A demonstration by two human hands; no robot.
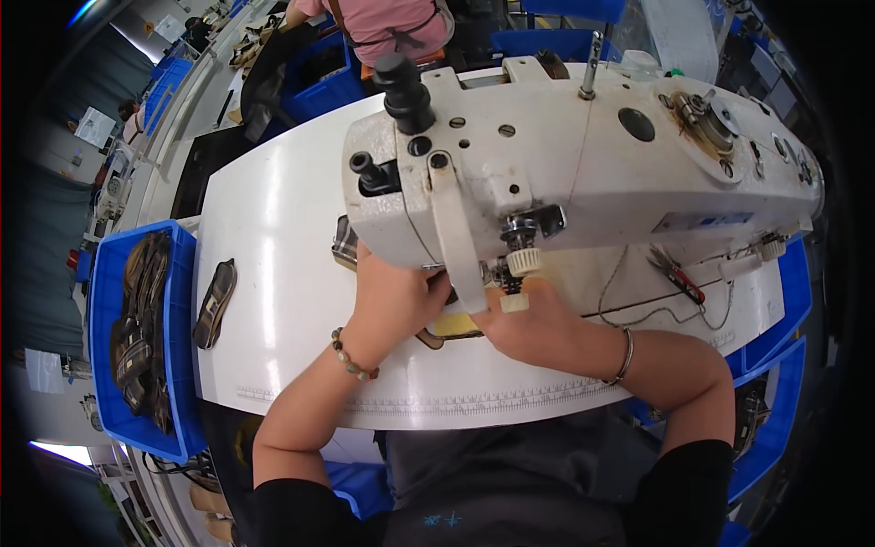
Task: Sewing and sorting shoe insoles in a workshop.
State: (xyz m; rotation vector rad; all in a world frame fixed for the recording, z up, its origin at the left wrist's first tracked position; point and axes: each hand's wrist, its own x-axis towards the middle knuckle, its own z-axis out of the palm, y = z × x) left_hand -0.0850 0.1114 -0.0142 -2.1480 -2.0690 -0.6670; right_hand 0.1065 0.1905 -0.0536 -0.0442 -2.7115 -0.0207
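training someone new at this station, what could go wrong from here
The left hand and right hand are close under the head of the sewing machine, so a finger might get caught; the needle is hidden. The loose cord lies near the bangle and could snag on it. The dark shoe piece by the table's left edge might get knocked off.

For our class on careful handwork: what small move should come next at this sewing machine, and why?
Probably ease the brown-edged piece slightly along, since the left hand and right hand sit either side of it, close to the sewing machine.
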